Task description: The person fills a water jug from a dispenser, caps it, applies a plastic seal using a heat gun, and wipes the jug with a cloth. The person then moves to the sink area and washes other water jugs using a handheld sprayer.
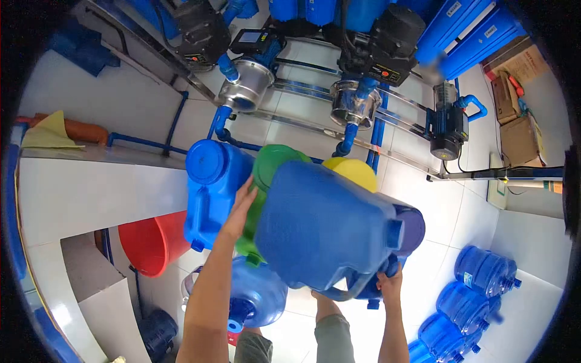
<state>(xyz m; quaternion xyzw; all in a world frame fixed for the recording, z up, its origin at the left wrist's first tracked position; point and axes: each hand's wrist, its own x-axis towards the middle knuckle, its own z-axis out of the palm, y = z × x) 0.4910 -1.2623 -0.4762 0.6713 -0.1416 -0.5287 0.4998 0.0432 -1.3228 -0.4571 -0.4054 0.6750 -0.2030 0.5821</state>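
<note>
A large blue water jug (321, 224), tilted on its side, fills the middle of the view, slightly blurred. Its round cap points right and its handle faces me. At its lower right corner my right hand (390, 281) is closed around a dark blue part by the spout. My left hand (240, 209) lies with stretched fingers along the side of a green jug (275, 158), with a strip of green between it and the big jug. Left of that hand stands a bright blue jug (209, 181) with a round lid. A yellow lid (351, 172) and a purple lid (411, 230) show behind the big jug.
A clear blue water bottle (257, 293) lies near my legs, with a red bucket (154, 242) to its left. Several blue bottles (484, 269) lie at the right. Pumps (245, 85) and pipes on a metal frame (302, 124) run across the back. A white counter (103, 196) stands left.
</note>
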